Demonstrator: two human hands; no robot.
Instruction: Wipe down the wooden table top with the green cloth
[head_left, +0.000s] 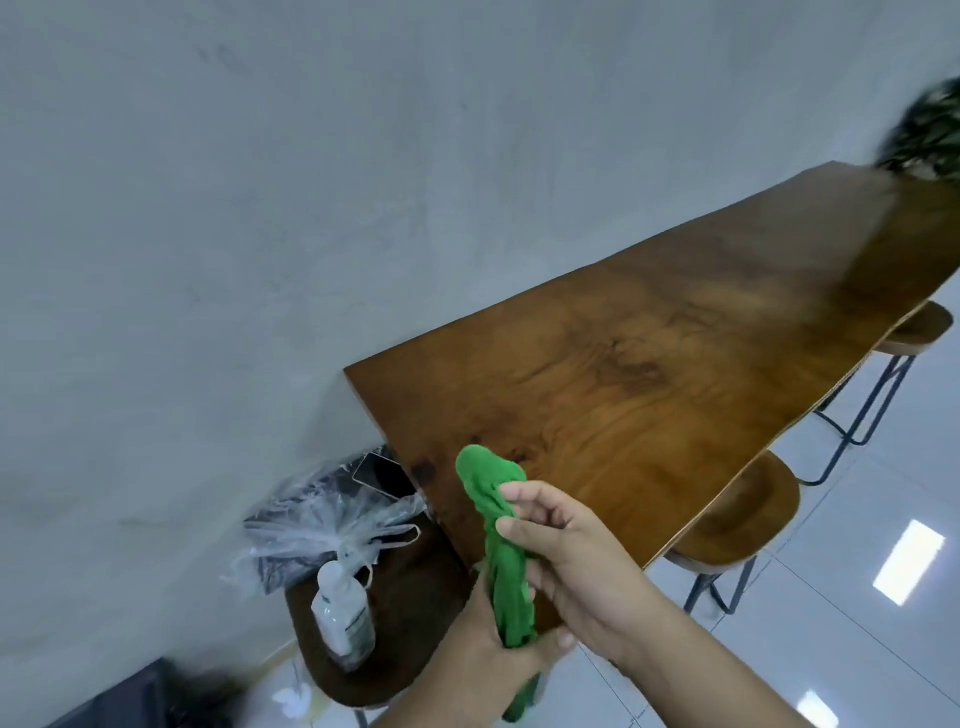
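The green cloth (497, 525) is bunched into a long roll and held upright over the near corner of the wooden table top (675, 364). My left hand (493, 649) grips the roll's lower part from the left. My right hand (571, 561) holds the roll's middle from the right, with thumb and fingertips on the fabric and the other fingers spread. The cloth's top end hangs just above the wood; whether it touches the wood I cannot tell. The long brown table runs away to the upper right along a grey wall.
A low dark stool (405, 613) left of the table carries a clear pump bottle (343, 613), a crumpled plastic bag (322, 525) and a phone (384, 475). Two wooden stools (737, 519) (917, 330) stand under the table's right edge. A plant (930, 130) sits at the far end.
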